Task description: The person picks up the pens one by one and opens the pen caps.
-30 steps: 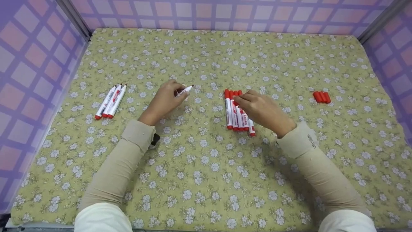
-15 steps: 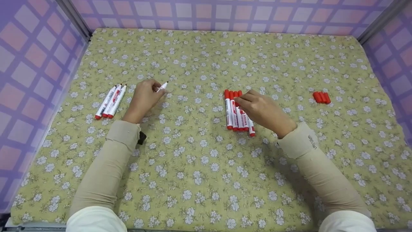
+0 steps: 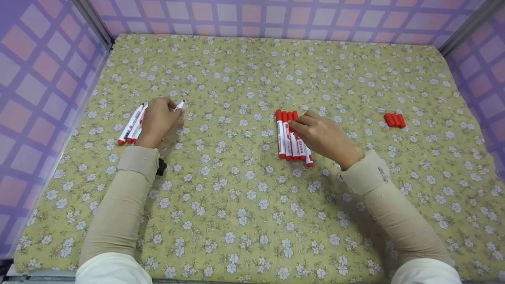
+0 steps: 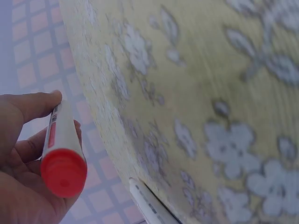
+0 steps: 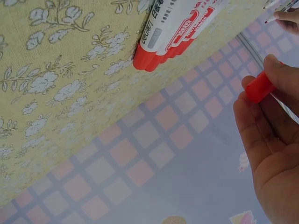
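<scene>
The head view looks steeply down from above over the whole flowered surface (image 3: 252, 205) and both forearms, while each wrist view sits close beside its own hand, tilted along that cloth toward the checked wall, sharing with the head view only nearby cloth and markers.

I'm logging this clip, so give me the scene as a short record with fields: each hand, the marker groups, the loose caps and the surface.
left hand: holds an uncapped marker, beside the uncapped markers
right hand: rests on the capped markers, fingers pinching a red cap
loose caps: red, grouped at the right, apart from both hands
surface: floral cloth
</scene>
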The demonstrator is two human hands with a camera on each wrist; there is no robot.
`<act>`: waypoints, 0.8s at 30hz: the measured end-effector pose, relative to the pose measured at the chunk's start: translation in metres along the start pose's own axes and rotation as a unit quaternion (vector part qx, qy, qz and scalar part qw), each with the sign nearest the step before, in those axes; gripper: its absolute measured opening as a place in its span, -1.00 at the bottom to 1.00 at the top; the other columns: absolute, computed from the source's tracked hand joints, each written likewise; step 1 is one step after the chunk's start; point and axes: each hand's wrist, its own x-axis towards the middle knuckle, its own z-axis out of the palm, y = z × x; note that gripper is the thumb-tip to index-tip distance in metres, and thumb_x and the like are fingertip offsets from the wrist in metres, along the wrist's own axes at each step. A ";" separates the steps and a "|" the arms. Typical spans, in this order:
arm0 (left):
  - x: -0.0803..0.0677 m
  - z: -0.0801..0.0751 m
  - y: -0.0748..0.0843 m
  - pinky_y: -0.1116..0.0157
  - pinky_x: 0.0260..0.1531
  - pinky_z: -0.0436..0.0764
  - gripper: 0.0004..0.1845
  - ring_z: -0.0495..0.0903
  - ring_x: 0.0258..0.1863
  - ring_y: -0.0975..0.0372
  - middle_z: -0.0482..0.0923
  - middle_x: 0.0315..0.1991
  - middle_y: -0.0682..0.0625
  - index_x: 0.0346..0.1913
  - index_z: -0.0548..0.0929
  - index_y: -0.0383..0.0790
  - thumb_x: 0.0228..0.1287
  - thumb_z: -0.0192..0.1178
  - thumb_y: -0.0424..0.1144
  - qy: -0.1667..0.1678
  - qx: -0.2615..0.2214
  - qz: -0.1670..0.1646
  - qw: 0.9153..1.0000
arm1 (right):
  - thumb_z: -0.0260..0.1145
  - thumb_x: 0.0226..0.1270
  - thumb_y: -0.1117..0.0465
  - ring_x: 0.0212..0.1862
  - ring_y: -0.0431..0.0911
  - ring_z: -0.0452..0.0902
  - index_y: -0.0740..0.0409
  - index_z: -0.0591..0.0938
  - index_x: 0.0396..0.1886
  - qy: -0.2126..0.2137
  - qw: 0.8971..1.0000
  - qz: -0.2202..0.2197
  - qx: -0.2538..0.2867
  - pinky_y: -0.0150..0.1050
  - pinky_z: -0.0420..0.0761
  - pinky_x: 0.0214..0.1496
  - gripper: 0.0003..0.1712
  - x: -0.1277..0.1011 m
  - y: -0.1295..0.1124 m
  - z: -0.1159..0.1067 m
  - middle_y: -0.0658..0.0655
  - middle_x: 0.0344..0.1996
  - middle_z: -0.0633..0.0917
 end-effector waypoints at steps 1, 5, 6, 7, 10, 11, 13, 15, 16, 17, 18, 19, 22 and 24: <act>0.000 -0.001 -0.002 0.15 -0.39 0.44 -0.67 0.45 -0.42 0.09 0.58 -0.21 -0.28 -0.06 0.59 -0.41 0.38 0.11 -0.16 0.000 0.003 -0.002 1.000 | 0.33 0.23 0.42 -0.26 0.06 0.58 0.35 0.70 -0.11 -0.002 1.000 0.001 0.000 -0.20 0.68 -0.18 -0.78 -0.001 0.000 0.000 0.26 -0.27 0.73; -0.001 -0.006 -0.008 0.16 -0.42 0.42 -0.69 0.44 -0.47 0.11 0.57 -0.26 -0.29 -0.08 0.59 -0.42 0.38 0.10 -0.18 0.005 0.008 -0.007 1.000 | 0.33 0.22 0.41 -0.25 0.07 0.60 0.35 0.70 -0.10 -0.006 1.000 0.010 0.004 -0.18 0.68 -0.17 -0.76 -0.002 0.001 0.000 0.27 -0.25 0.73; -0.001 -0.007 -0.009 0.16 -0.41 0.43 -0.69 0.44 -0.46 0.10 0.57 -0.25 -0.29 -0.08 0.58 -0.42 0.38 0.10 -0.18 0.005 0.007 -0.011 1.000 | 0.33 0.23 0.41 -0.23 0.07 0.61 0.35 0.70 -0.10 -0.008 1.000 0.013 0.004 -0.17 0.68 -0.17 -0.76 -0.003 0.001 0.000 0.27 -0.24 0.73; 0.000 -0.008 -0.011 0.15 -0.41 0.44 -0.69 0.45 -0.46 0.10 0.57 -0.24 -0.30 -0.08 0.58 -0.43 0.38 0.10 -0.19 0.006 0.008 -0.015 1.000 | 0.33 0.24 0.41 -0.23 0.07 0.61 0.34 0.70 -0.09 -0.011 1.000 0.015 0.004 -0.17 0.68 -0.17 -0.76 -0.003 0.001 -0.001 0.28 -0.23 0.73; 0.000 -0.011 -0.014 0.13 -0.38 0.45 -0.66 0.46 -0.41 0.08 0.55 -0.18 -0.32 -0.06 0.57 -0.46 0.38 0.09 -0.18 0.003 0.011 -0.033 0.999 | 0.31 0.26 0.39 -0.22 0.08 0.62 0.34 0.70 -0.08 -0.012 1.000 0.019 0.007 -0.15 0.68 -0.17 -0.76 -0.004 0.000 -0.002 0.28 -0.22 0.72; 0.001 -0.012 -0.015 0.12 -0.37 0.46 -0.65 0.47 -0.40 0.06 0.55 -0.16 -0.33 -0.05 0.57 -0.46 0.38 0.09 -0.17 0.002 0.015 -0.040 0.999 | 0.31 0.27 0.38 -0.22 0.08 0.62 0.33 0.70 -0.08 -0.013 1.000 0.020 0.007 -0.16 0.68 -0.18 -0.76 -0.005 0.000 -0.002 0.28 -0.22 0.72; 0.001 -0.014 -0.018 0.11 -0.37 0.46 -0.63 0.48 -0.38 0.04 0.55 -0.14 -0.34 -0.05 0.57 -0.46 0.38 0.08 -0.15 0.002 0.026 -0.052 0.998 | 0.31 0.27 0.36 -0.23 0.08 0.62 0.33 0.70 -0.08 -0.013 1.000 0.022 0.010 -0.16 0.68 -0.21 -0.76 -0.005 0.001 -0.001 0.28 -0.24 0.71; 0.002 -0.015 -0.020 0.11 -0.39 0.43 -0.64 0.46 -0.40 0.04 0.55 -0.16 -0.33 -0.07 0.57 -0.45 0.38 0.07 -0.15 0.005 0.040 -0.059 0.997 | 0.31 0.28 0.35 -0.25 0.07 0.62 0.32 0.70 -0.08 -0.013 1.000 0.023 0.012 -0.16 0.68 -0.23 -0.77 -0.005 0.001 -0.001 0.28 -0.25 0.70; 0.003 -0.015 -0.021 0.12 -0.42 0.41 -0.66 0.45 -0.43 0.04 0.56 -0.19 -0.31 -0.11 0.58 -0.43 0.37 0.07 -0.14 0.011 0.049 -0.060 0.997 | 0.31 0.28 0.35 -0.25 0.07 0.63 0.32 0.70 -0.08 -0.015 1.000 0.024 0.013 -0.16 0.68 -0.23 -0.76 -0.006 0.001 -0.002 0.28 -0.25 0.70; 0.003 -0.016 -0.023 0.13 -0.45 0.37 -0.68 0.42 -0.47 0.06 0.55 -0.26 -0.29 -0.17 0.58 -0.42 0.37 0.08 -0.14 0.017 0.056 -0.059 0.997 | 0.31 0.28 0.35 -0.25 0.07 0.63 0.32 0.70 -0.08 -0.017 0.999 0.025 0.012 -0.16 0.68 -0.22 -0.76 -0.006 0.001 -0.001 0.28 -0.25 0.70; 0.003 -0.016 -0.024 0.14 -0.47 0.33 -0.70 0.38 -0.51 0.08 0.54 -0.31 -0.25 -0.22 0.58 -0.39 0.37 0.09 -0.15 0.022 0.060 -0.059 0.996 | 0.31 0.27 0.35 -0.25 0.08 0.64 0.31 0.70 -0.07 -0.019 0.999 0.026 0.012 -0.16 0.68 -0.22 -0.76 -0.006 0.001 -0.001 0.28 -0.24 0.70; 0.003 -0.016 -0.025 0.16 -0.52 0.28 -0.72 0.33 -0.56 0.11 0.50 -0.41 -0.20 -0.30 0.56 -0.37 0.37 0.09 -0.15 0.026 0.065 -0.058 0.996 | 0.31 0.27 0.35 -0.24 0.08 0.64 0.31 0.70 -0.07 -0.022 0.999 0.027 0.011 -0.15 0.68 -0.21 -0.75 -0.006 0.001 -0.001 0.28 -0.24 0.70; 0.003 -0.017 -0.027 0.21 -0.63 0.14 -0.69 0.15 -0.69 0.19 0.27 -0.65 -0.03 -0.52 0.43 -0.26 0.35 0.12 -0.17 0.041 0.076 -0.052 0.995 | 0.32 0.27 0.35 -0.24 0.08 0.65 0.31 0.70 -0.06 -0.025 0.999 0.030 0.009 -0.15 0.69 -0.20 -0.75 -0.006 0.001 -0.001 0.29 -0.23 0.71; 0.002 -0.017 -0.029 0.24 -0.67 0.09 -0.64 0.07 -0.73 0.22 0.13 -0.72 0.03 -0.60 0.36 -0.21 0.35 0.12 -0.19 0.046 0.080 -0.048 0.995 | 0.32 0.27 0.34 -0.25 0.08 0.65 0.30 0.70 -0.06 -0.026 0.999 0.033 0.008 -0.14 0.69 -0.21 -0.74 -0.007 0.001 -0.001 0.29 -0.23 0.71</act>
